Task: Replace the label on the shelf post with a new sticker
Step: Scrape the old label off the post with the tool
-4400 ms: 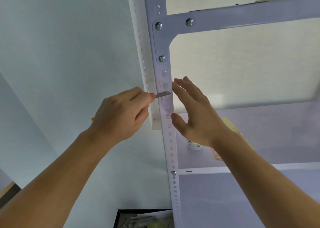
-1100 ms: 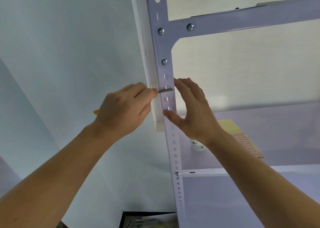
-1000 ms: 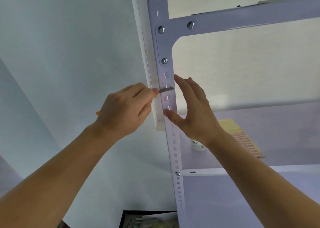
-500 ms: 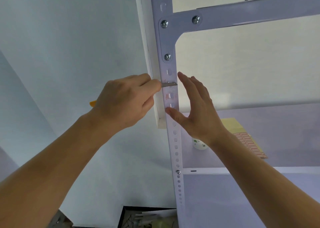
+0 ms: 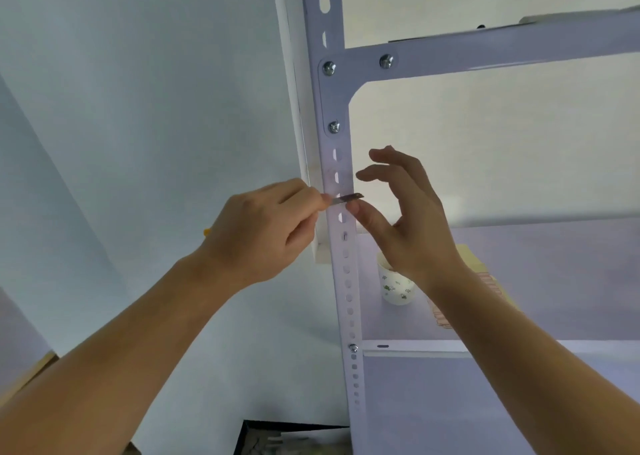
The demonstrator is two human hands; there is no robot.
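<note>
Residue of the old label [image 5: 335, 181] shows only as faint smudging on the front face of the shelf post [image 5: 341, 246], just above the blade and level with the right hand's fingertips. No intact label can be made out; removal appears close to finished, and no new sticker is on the post.

Blade [image 5: 348, 198] lies roughly horizontal across the post face, its tip projecting past the post's right edge. Left hand [image 5: 266, 233] is closed around the knife, thumb and forefinger pinching close behind the blade; a yellow handle end [image 5: 206, 232] shows behind the wrist.

Right hand [image 5: 405, 219] holds nothing. It is open, fingers spread and curled, thumb tip just below the blade tip and apparently touching or nearly touching the post edge.

Risks, as judged:
- Thumb of the right hand sits next to the exposed tip; a slip to the right or downward would cut it.
- Too steep a blade angle would score the paint.
- Blade edge could catch in one of the post's slots.
- Leftover adhesive would weaken the new sticker's bond.

Both forearms reach upward from below, left wrist bent inward, right palm facing the post. Beyond the right hand, a paper cup [image 5: 396, 286] and a yellow sheet [image 5: 476, 264] rest on the shelf.
</note>
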